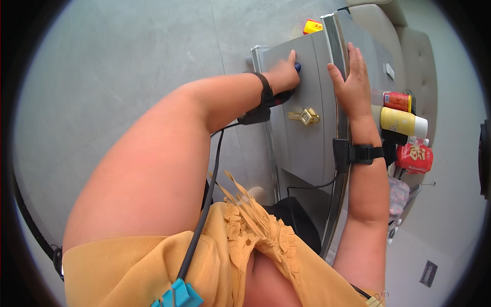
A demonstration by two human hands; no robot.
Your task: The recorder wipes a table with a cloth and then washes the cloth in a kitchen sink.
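My left hand, blurred, is against the grey drawer front of a low cabinet. Its fingers are curled round a small dark blue item, mostly hidden, and one digit points away from me. Nearer to me on the same front is a gold handle with a square, diamond-set centre. My right hand lies flat on the cabinet's grey top, fingers spread slightly, thumb at the dark-trimmed edge. It holds nothing.
On the cabinet top are a red can, a yellow bottle with a white cap, a red packet and a small white item. A beige padded sofa stands behind. A red-and-yellow package shows past the cabinet. Cables run from both wristbands.
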